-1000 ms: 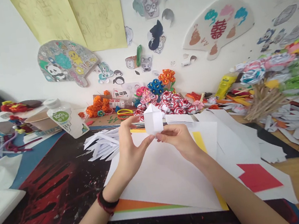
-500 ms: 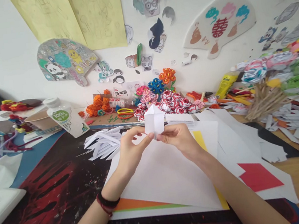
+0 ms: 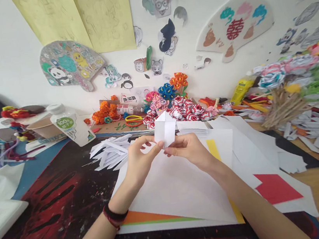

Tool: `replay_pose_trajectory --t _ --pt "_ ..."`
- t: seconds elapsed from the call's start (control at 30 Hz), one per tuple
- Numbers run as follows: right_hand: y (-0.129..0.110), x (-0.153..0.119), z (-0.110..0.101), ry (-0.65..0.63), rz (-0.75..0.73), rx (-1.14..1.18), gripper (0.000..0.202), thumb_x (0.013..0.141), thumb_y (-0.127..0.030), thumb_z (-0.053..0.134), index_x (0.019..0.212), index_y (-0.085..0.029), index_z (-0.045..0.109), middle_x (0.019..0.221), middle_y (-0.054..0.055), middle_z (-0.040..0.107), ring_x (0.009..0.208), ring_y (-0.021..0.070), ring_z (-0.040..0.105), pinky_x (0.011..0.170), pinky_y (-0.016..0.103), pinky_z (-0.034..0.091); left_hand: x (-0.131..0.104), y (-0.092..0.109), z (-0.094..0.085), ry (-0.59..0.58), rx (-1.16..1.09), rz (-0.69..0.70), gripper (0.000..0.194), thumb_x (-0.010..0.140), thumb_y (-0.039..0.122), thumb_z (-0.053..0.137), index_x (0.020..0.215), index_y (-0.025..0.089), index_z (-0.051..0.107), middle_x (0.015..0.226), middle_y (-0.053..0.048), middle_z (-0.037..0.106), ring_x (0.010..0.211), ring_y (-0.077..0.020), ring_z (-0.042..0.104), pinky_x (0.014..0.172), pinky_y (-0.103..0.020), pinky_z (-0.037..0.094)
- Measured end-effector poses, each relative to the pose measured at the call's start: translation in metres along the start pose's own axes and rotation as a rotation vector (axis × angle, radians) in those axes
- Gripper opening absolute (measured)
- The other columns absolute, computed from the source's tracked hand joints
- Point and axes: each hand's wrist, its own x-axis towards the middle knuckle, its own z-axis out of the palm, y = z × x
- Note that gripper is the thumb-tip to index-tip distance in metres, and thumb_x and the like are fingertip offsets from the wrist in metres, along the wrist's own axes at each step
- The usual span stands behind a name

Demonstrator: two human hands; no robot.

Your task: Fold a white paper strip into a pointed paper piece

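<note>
Between my two hands, a small piece of folded white paper (image 3: 165, 128) with a pointed top and a crease down its middle is held up over the table. My left hand (image 3: 143, 157) pinches its lower left edge between thumb and fingers. At the lower right, my right hand (image 3: 189, 147) grips it the same way, its thumb close to the left thumb. Below them lie large white sheets (image 3: 171, 188), with orange, green and yellow paper edges showing from underneath.
Folded white paper strips (image 3: 109, 151) are piled at the left. A white bottle (image 3: 70, 125) leans behind them. Red-and-white flowers (image 3: 180, 111) stand at the back. A red paper piece (image 3: 277, 187) lies right, near a bundle of sticks (image 3: 278, 107).
The folded paper has tilted slightly to the right at its top. My right thumb and fingers have shifted a little left along its lower edge.
</note>
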Motion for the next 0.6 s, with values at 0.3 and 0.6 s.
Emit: replay_pose_trajectory --t 0.3,0.6 --pt "-0.0073 -0.0004 0.0027 0.009 -0.010 -0.039 0.026 0.077 -0.035 0.071 0.095 -0.016 0.075 0.082 0.006 0.072 0.068 0.0151 0.064 0.064 0.027 0.051 -0.0017 0.0009 0.0010 0.000 -0.027 0.025 0.017 0.077 0.036 0.067 0.079 0.019 0.068 0.090 -0.003 0.071 0.082 -0.0180 0.056 0.075 -0.029 0.036" --pt "-0.0048 -0.0003 0.0036 0.014 -0.034 -0.057 0.017 0.079 -0.028 0.067 0.087 -0.013 0.073 0.075 0.004 0.069 0.062 0.0141 0.064 0.061 0.026 0.050 -0.0037 0.0014 0.0035 -0.025 -0.044 0.025 0.014 0.078 0.032 0.067 0.075 0.018 0.068 0.085 -0.002 0.069 0.080 -0.0162 0.054 0.073 -0.028 0.036"
